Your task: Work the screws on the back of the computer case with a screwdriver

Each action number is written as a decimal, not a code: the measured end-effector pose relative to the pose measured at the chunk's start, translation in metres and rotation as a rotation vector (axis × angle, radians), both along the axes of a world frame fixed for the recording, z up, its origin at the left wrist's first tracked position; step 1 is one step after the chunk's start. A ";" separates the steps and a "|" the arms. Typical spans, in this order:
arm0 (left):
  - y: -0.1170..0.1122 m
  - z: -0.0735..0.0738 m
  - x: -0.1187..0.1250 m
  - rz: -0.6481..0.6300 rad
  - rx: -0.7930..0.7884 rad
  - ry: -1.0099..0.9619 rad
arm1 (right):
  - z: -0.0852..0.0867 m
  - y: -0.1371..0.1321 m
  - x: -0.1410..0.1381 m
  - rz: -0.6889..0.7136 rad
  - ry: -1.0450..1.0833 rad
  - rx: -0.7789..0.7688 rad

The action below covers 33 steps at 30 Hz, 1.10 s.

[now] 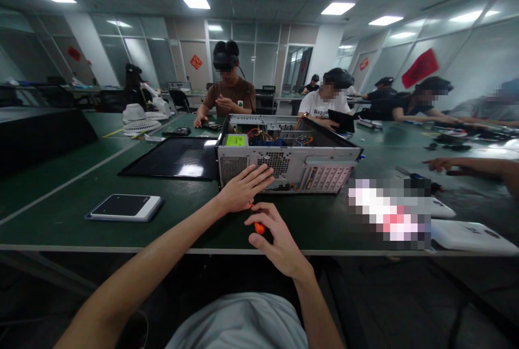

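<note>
My left hand (247, 188) lies with its fingers stretched out against the back panel of an open desktop computer case (239, 169), near the perforated vent. Below it, close to the table's front edge, my right hand (275, 235) has curved fingers with a gap to the thumb. A small orange thing (259, 227) shows in that gap; its kind is mostly hidden, and I cannot tell whether the fingers touch it. The case lies on its side, showing wires and a green-labelled power supply (235, 140) inside.
A black side panel (174, 159) lies left of the case. Nearer stands a white-edged device (125, 206). At right are a blurred bright phone-like object (385, 211), a white power bank (474, 235) and another person's hand (441, 165). Several people sit across the table.
</note>
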<state>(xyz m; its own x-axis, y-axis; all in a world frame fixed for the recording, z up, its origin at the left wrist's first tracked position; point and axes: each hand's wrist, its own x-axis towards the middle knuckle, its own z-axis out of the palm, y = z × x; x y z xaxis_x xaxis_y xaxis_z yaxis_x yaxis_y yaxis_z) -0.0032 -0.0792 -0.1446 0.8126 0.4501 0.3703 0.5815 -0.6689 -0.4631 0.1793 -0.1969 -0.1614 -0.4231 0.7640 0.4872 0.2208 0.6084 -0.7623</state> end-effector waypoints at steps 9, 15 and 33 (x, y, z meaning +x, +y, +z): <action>0.001 -0.001 -0.001 -0.009 0.052 0.006 | -0.006 0.003 -0.005 -0.032 -0.010 0.014; 0.002 -0.002 -0.001 -0.035 0.049 -0.018 | -0.006 0.003 -0.002 -0.020 -0.020 -0.014; -0.009 0.015 -0.030 -0.248 0.077 -0.262 | -0.021 0.034 0.022 -0.370 1.304 -0.386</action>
<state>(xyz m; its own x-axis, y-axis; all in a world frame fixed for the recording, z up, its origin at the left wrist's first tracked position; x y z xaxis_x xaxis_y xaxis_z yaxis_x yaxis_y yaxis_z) -0.0333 -0.0887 -0.1301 0.7664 0.2142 0.6056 0.5118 -0.7734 -0.3741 0.2016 -0.1625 -0.1825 0.4157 0.9034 0.1050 -0.6644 0.3804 -0.6433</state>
